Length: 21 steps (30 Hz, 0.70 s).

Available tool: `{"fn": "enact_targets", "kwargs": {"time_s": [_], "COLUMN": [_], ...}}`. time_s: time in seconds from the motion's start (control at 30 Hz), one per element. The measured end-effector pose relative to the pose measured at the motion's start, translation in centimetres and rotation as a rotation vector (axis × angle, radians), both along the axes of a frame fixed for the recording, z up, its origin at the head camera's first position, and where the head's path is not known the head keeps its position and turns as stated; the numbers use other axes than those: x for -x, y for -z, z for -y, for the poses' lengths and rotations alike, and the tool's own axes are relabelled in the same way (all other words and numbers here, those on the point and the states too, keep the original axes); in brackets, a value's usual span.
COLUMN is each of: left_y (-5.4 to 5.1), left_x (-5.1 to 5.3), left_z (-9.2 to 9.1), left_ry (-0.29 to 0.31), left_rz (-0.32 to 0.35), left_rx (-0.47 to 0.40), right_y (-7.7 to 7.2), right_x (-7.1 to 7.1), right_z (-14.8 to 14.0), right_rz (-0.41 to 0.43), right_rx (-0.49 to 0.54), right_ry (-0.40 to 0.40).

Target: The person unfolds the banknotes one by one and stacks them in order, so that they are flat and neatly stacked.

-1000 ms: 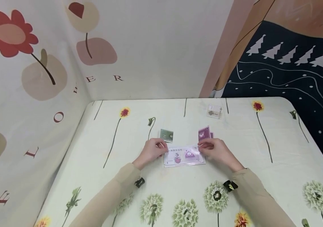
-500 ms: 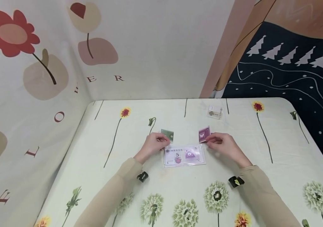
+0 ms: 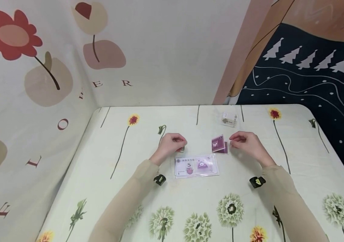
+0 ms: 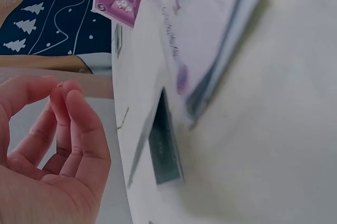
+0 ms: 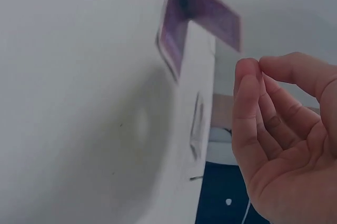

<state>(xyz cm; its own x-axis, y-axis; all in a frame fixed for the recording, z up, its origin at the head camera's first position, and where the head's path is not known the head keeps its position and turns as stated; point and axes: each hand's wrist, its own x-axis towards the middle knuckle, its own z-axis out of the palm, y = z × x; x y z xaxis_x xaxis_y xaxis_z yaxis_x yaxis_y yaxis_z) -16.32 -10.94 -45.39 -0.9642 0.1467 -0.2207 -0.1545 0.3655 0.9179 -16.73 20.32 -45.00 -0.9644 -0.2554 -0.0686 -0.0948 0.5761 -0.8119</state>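
Note:
A stack of purple play banknotes marked 5 [image 3: 200, 165] lies flat near the table's middle. Beyond its left end my left hand [image 3: 171, 145] hovers over a folded green play banknote [image 4: 167, 153], which it mostly hides in the head view. Thumb and fingertips meet on this hand, with nothing seen between them. Past the stack's right end a folded purple play banknote [image 3: 218, 144] stands tented on the cloth. My right hand [image 3: 247, 145] is just right of it and apart from it, thumb against curled fingertips, holding nothing.
Further back on the table lies a folded pale brown banknote [image 3: 229, 119]. A flower-print cloth [image 3: 147, 148] covers the tabletop, whose back edge meets a hanging white curtain [image 3: 166, 67]. Dark tree-print fabric [image 3: 305, 77] hangs at the right.
Both hands have left the stack of banknotes. My left hand moved forward over the green banknote; my right passed the folded purple banknote, touching or nearly touching it, and moved off to the right.

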Motion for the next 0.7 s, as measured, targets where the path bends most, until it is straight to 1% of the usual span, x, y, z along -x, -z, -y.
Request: {"fn": "enact_targets", "kwargs": {"time_s": [0.2, 0.43, 0.53, 0.63, 0.7], "left_y": [-0.1, -0.2, -0.2, -0.2, -0.1], "left_x": [1.0, 2.0, 2.5, 2.9, 3.1], "left_z": [-1.2, -2.6, -3.1, -3.3, -3.4], "left_ry": [0.006, 0.028, 0.037, 0.043, 0.043], "left_rz": [0.038, 0.033, 0.046, 0.068, 0.087], "left_rx": [-0.058, -0.105, -0.103, -0.113, -0.131], "right_y": [1.1, 1.7, 1.6, 1.4, 1.3], "right_x": [1.5, 3.4, 4.4, 5.3, 6.0], "right_z": [-0.4, -0.6, -0.7, -0.9, -0.9], "right_rz": [0.032, 0.040, 0.059, 0.080, 0.076], "right_rx": [-0.036, -0.083, -0.083, -0.055, -0.040], "right_ry": [0.009, 0.039, 0.073, 0.125, 0.158]}}
